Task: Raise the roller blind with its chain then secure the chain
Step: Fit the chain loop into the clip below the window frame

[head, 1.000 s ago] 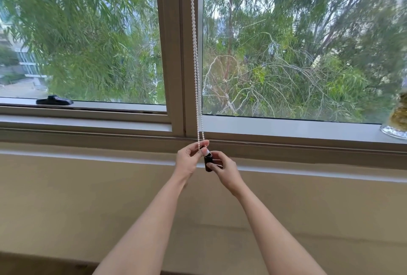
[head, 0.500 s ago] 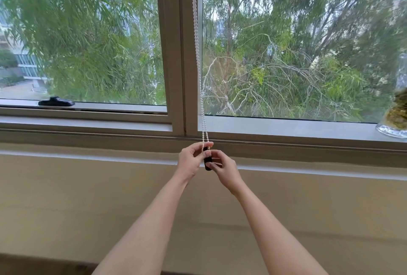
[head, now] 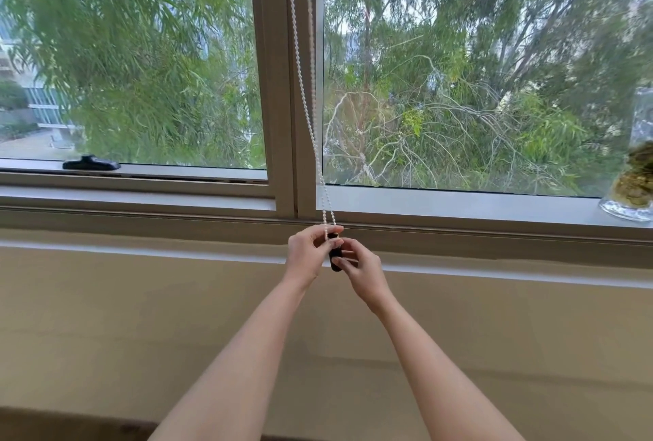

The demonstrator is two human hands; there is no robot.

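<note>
Head view: you look down at both hands under the window.
Chain: the white bead chain (head: 306, 94) hangs down the window frame (head: 279, 87) into your hands.
Risk: the beads could slip out of the little black holder (head: 335, 256) if you let go too soon.
Left hand (head: 306, 252): arm reaching out, fingers pinching the chain's bottom.
Right hand (head: 360, 272): arm reaching out, fingers pinching the holder.

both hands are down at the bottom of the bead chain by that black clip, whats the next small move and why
Probably seat the chain's bottom loop into the black clip and press it home. No blind covers the glass, so raising looks done. The left hand pinches the loop at the clip's top while the right hand steadies it. Whether it is already seated is hidden.
</note>
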